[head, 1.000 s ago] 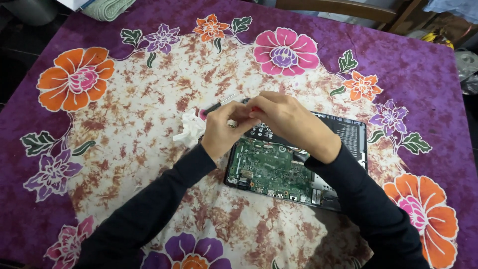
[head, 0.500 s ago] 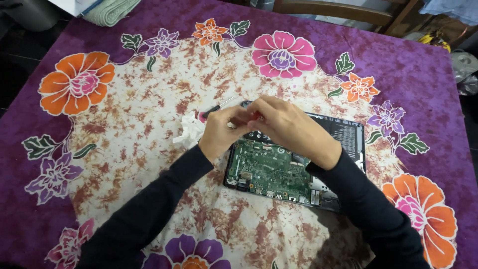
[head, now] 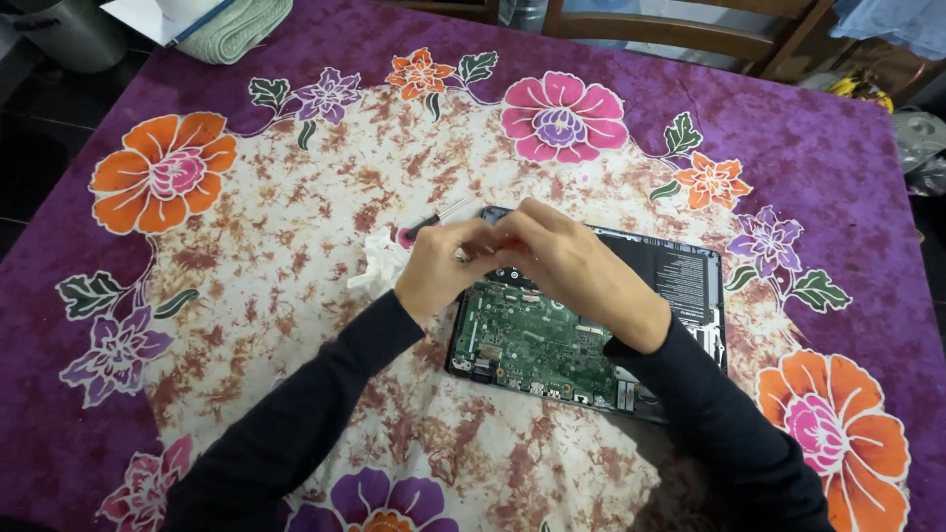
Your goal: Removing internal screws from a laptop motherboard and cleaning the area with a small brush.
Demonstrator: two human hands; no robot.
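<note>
The opened laptop (head: 591, 335) lies base-up on the surface (head: 296, 197), its green circuit board (head: 537, 340) and black battery (head: 680, 281) exposed. Compared with the two earlier views, almost nothing has changed: both hands remain joined over the far left corner of the board, so the work at that spot appears to be ongoing rather than completed. The left hand (head: 439, 271) and right hand (head: 562, 261) touch fingertip to fingertip; each grip is drawn together, but whether a small part is pinched between them cannot be determined, as the fingers hide the contact point. Just beyond the left grip lies a screwdriver with a pink-and-black handle (head: 419, 229), unmoved, beside a crumpled white tissue (head: 379, 264). The flowered purple cloth covers the surface; a folded green towel (head: 232, 30) lies well away at the far left.
</note>
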